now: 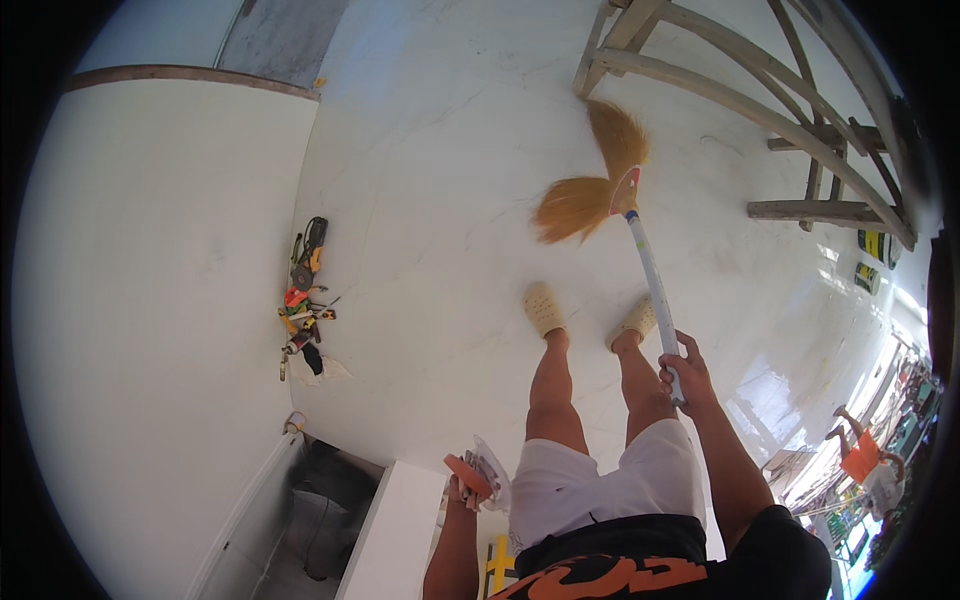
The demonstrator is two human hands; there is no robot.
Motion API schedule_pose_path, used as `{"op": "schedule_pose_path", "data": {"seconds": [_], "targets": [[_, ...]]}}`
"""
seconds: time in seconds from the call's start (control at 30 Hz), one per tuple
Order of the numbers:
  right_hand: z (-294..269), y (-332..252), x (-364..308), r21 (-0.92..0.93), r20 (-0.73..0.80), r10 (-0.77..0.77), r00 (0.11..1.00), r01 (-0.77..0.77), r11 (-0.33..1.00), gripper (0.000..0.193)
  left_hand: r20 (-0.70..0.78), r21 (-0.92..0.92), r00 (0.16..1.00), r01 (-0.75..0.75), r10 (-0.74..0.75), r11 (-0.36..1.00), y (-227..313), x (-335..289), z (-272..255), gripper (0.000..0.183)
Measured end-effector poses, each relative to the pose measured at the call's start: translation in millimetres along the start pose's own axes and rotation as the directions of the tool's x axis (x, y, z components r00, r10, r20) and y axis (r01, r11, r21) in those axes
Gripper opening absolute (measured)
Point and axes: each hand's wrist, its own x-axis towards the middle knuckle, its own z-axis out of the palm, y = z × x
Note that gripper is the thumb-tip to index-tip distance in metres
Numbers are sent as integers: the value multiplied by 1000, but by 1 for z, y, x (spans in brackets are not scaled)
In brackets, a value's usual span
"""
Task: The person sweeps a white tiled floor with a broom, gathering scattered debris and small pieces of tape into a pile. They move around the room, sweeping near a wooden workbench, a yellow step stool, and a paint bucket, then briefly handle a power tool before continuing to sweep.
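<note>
Straw-gold broom [641,245] held out over a pale floor [430,200]

White and slim, the broom's handle [648,275] runs from the right hand [688,374] up to a red-edged cap [626,190], where the golden bristles [575,205] part into two fans. The broom is ahead of the person, a little right of centre, with one fan pointing left and the other reaching just beside the foot of a grey wooden frame [758,108]. The right hand has its fingers curled round the handle near its end.

The left hand [463,492], low beside the white shorts [605,478], is closed on a reddish-orange piece [468,476] with a crumpled whitish piece [490,472] against it (what the two are, I cannot tell; some fingers are hidden).

Beige clogs [544,308] stand on the floor between the hands and the bristles. Well to the left, a row of tools [297,318] lies along the foot of a white wall [170,260], a black-and-yellow power tool [314,245] at its far end. On the right, two green-and-yellow containers [867,278] stand near the frame, and farther off, small at the rim, is another person in orange shorts [860,457].
</note>
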Motion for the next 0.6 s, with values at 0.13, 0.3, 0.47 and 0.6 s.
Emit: {"op": "schedule_pose_path", "data": {"seconds": [0.13, 0.3, 0.47, 0.6], "targets": [[-20, -11, -87, 138, 174, 4, 985, -29, 990, 63, -85, 232, 996, -15, 35, 973, 0, 2, 25, 72], [-13, -17, -68, 226, 389, 14, 921, -110, 968, 64, 19, 161, 986, 163, -168, 973, -4, 21, 41, 81], [-14, -40, 60, 278, 447, -41, 893, -95, 956, 62, -115, 319, 967, 251, -226, 914, -13, 44, 81, 85], [-94, -29, 123, 293, 322, -70, 944, -29, 956, 65, -193, 425, 895, 446, -403, 788, -37, 59, 139, 79]]}}
